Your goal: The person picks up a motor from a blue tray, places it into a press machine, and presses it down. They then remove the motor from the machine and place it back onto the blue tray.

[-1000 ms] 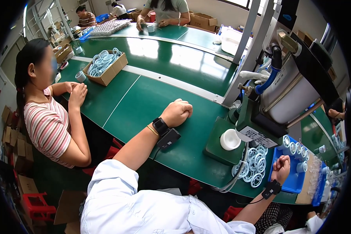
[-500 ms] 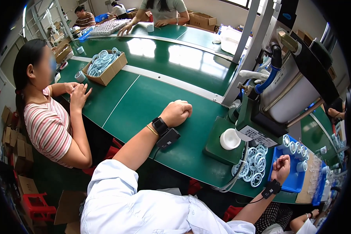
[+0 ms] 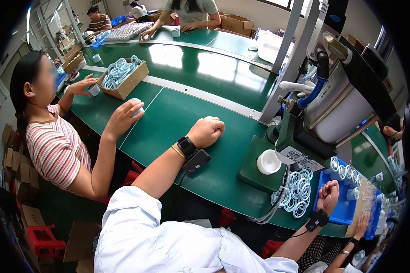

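Note:
My left hand rests on the green tabletop as a closed fist, and nothing shows in it. At the right, my right hand is also curled into a fist, by the near left edge of a blue tray holding several light-blue cup-shaped parts. Between my hands stands a press machine with a white round holder on its green base. A pile of light-blue rings lies between that base and my right hand.
At the left a co-worker's hand holds a light-blue piece over the table. A cardboard box of rings stands beyond it. Grey cables hang at the base's near side. At lower right another person's hand is beside clear plastic parts.
The left co-worker's hands have parted; one has come toward me with a light-blue piece, the other toward a cup. A person's hand at lower right has moved up. My fists stay still.

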`<state>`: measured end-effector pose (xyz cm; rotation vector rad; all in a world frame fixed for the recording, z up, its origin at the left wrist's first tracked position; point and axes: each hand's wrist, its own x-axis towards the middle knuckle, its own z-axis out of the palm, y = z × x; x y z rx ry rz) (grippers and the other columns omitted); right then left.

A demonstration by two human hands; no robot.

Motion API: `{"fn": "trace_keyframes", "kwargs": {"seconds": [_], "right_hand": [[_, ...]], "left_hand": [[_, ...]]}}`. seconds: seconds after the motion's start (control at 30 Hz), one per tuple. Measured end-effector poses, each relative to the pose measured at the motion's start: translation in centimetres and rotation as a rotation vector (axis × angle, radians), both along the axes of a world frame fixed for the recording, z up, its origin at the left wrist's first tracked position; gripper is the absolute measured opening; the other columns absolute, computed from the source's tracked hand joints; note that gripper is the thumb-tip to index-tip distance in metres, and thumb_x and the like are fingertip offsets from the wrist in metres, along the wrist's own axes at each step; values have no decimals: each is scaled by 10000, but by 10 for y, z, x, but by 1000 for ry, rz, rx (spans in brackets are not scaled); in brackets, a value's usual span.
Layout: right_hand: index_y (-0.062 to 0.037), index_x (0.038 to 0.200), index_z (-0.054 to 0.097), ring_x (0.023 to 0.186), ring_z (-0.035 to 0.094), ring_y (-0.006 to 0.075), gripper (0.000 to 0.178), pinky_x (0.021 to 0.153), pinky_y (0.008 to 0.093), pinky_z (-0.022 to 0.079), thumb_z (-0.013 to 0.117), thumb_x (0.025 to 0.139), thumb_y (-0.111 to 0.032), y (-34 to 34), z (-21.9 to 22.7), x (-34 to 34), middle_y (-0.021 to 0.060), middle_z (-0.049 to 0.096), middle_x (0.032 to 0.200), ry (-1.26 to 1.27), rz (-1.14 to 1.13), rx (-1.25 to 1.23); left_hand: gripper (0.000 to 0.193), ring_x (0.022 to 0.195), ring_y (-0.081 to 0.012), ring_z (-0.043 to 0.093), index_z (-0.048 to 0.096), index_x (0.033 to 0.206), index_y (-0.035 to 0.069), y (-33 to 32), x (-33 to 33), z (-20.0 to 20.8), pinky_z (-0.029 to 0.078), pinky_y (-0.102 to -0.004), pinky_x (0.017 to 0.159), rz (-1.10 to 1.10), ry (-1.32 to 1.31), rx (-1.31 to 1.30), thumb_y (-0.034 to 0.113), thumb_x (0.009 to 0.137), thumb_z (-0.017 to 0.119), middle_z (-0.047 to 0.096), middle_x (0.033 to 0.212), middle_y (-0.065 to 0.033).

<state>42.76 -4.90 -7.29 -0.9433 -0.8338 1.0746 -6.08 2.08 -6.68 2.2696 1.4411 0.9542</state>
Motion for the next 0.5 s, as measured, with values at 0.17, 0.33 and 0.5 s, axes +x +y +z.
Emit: {"fn": "trace_keyframes", "kwargs": {"seconds": [0.17,0.33,0.5], "right_hand": [[-81,705,467,470,311,65,173,412,204,254,413,853,-10,2,3,-5,-5,435,624,-1,-9,-3],[-83,708,462,478,312,62,178,414,205,254,405,861,-13,2,3,-7,-4,434,632,6,-28,6],[-82,751,498,501,338,55,155,438,197,270,415,872,-31,1,2,-4,-7,463,665,8,-22,-7]], "left_hand": [[93,734,-293,556,564,696,44,-3,-2,3,464,-384,681,10,-29,-24,46,738,481,558,710,-96],[65,758,-285,560,565,711,43,-17,-32,20,460,-375,687,136,5,138,26,737,508,570,723,-96],[231,1010,-287,547,613,962,103,-48,-142,58,455,-366,836,448,315,356,87,731,605,600,997,-108]]}}
